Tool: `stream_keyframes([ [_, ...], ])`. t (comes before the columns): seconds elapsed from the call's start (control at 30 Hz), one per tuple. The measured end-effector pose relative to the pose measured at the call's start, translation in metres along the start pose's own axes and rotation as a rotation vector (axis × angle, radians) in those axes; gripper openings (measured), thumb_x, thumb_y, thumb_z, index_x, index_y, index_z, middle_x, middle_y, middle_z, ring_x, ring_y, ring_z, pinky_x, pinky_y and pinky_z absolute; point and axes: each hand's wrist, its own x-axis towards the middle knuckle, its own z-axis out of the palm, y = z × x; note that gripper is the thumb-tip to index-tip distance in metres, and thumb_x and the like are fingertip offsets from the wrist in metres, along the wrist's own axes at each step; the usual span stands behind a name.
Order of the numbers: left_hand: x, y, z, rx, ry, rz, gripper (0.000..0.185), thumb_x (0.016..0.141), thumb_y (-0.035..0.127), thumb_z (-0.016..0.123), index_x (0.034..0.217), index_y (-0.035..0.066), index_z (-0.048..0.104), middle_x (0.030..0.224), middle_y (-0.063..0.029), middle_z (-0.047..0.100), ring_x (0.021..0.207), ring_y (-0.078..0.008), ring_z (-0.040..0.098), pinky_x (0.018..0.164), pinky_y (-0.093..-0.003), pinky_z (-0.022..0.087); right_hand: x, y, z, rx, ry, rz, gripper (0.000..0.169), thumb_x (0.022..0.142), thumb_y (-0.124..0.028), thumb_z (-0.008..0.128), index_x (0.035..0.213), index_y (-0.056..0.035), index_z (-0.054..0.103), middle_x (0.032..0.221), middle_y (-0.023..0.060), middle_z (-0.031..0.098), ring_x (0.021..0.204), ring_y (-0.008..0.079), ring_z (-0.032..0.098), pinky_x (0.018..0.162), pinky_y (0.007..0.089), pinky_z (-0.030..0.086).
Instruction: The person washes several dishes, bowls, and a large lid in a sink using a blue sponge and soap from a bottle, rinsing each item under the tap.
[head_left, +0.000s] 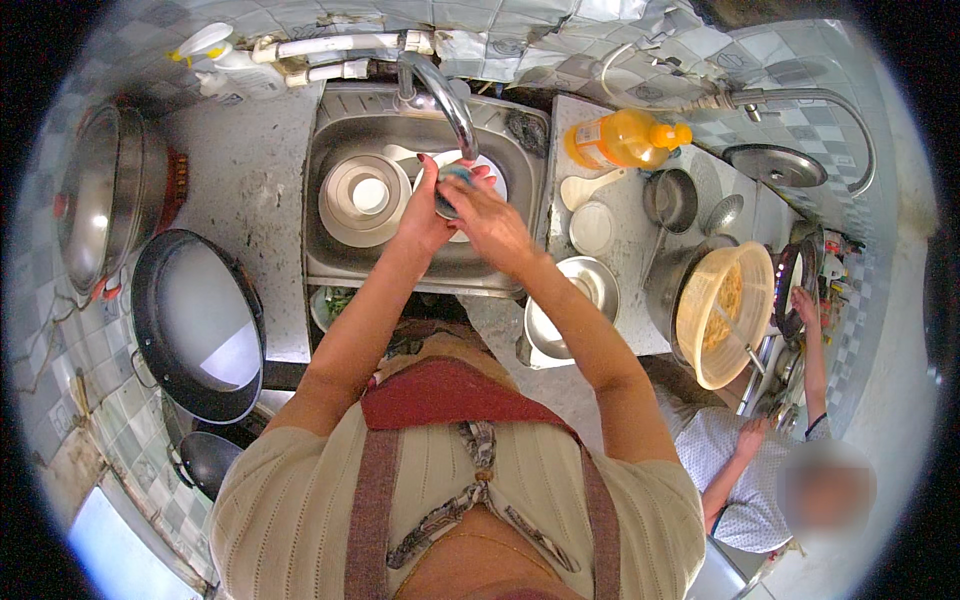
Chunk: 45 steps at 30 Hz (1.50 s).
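Both hands meet under the chrome faucet (442, 86), over a stainless steel sink (517, 247). My left hand (426, 214) grips a small bowl or cup (444, 208), mostly hidden by the fingers. Pressed against it, my right hand (487, 221) holds a blue-green scrubbing pad (459, 174), only partly visible. Behind the hands a white dish (493, 171) lies in the sink. To their left sits a nested stack of pale bowls (337, 214) with a small white cup (370, 196) in the centre. A white spoon handle (397, 152) shows behind the stack.
An orange bottle (615, 141), rice paddle (589, 189), small pot (671, 199) and steel bowl (540, 315) occupy the right counter. A strainer basket of food (701, 330) stands beyond. At left are a large black pan (169, 315) and lidded pot (94, 199). Another person (750, 465) works at right.
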Motion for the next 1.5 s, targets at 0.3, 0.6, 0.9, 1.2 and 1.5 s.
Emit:
stream_keyframes([
  [0.3,0.017,-0.006,-0.012,-0.173,-0.122,0.076,0.078,0.089,0.065,0.020,0.110,-0.002,0.054,0.102,-0.0147,0.061,0.094,-0.0273,0.059,0.081,-0.0414,0.048,0.012,-0.055,0.015,0.396,0.244,0.542,0.023,0.086,-0.005,0.052,0.108,-0.0070,0.058,0.097,0.0201,0.063,0.088,0.0416,0.060,0.073,0.0471,0.049],
  [0.6,0.032,-0.011,-0.022,-0.116,0.368,-0.058,0.057,0.092,0.057,0.037,0.107,0.004,0.053,0.094,-0.0093,0.059,0.085,-0.0221,0.059,0.077,-0.0367,0.051,-0.010,-0.006,0.026,0.570,0.331,0.739,0.020,0.092,-0.010,0.048,0.107,-0.0013,0.059,0.092,0.0121,0.064,0.079,0.0256,0.060,0.072,0.0338,0.047],
  [0.9,0.039,-0.013,-0.030,0.027,-0.070,-0.104,0.036,0.097,0.033,0.041,0.114,0.004,0.053,0.114,-0.0120,0.060,0.101,-0.0241,0.061,0.090,-0.0373,0.049,0.002,-0.039,0.000,0.315,0.343,0.436,0.027,0.092,-0.009,0.040,0.112,0.0044,0.053,0.108,0.0193,0.059,0.094,0.0297,0.059,0.084,0.0352,0.047],
  [1.2,0.027,-0.015,-0.021,-0.251,-0.095,-0.023,0.066,0.092,0.060,0.025,0.121,0.005,0.048,0.119,-0.0119,0.057,0.110,-0.0261,0.055,0.097,-0.0414,0.042,0.003,-0.018,0.035,0.147,0.276,0.378,0.038,0.085,-0.008,0.045,0.120,0.0061,0.048,0.139,0.0284,0.032,0.133,0.0473,0.019,0.109,0.0480,0.022],
  [1.5,0.018,-0.025,-0.034,-0.223,-0.116,-0.168,0.058,0.092,0.057,0.034,0.125,0.011,0.045,0.119,-0.0092,0.057,0.110,-0.0273,0.055,0.093,-0.0416,0.044,0.067,0.000,0.007,-0.087,-0.437,0.607,0.029,0.086,-0.022,0.045,0.105,-0.0050,0.061,0.105,0.0255,0.061,0.095,0.0364,0.062,0.081,0.0446,0.049],
])
